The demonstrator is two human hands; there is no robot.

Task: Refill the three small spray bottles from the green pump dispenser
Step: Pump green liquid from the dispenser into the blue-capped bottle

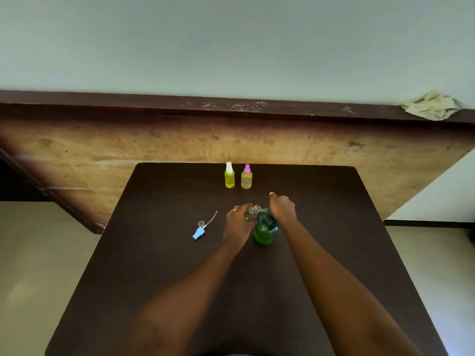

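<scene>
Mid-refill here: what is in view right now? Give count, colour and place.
green pump dispenser: one, green, mid-table between the hands
uncapped spray bottle: one, clear, at the pump spout
white-topped spray bottle: one, yellow liquid, far table edge
pink-topped spray bottle: one, yellow liquid, right of it
spray head: one, blue with tube, lying left of the hands
cloth: one, pale, ledge at right
table: one, dark brown
left hand: grips the uncapped bottle
right hand: on the pump head

Pump top (267,219) beneath right hand (282,209); clear bottle (253,211) partly behind left fingers (241,208)
</scene>
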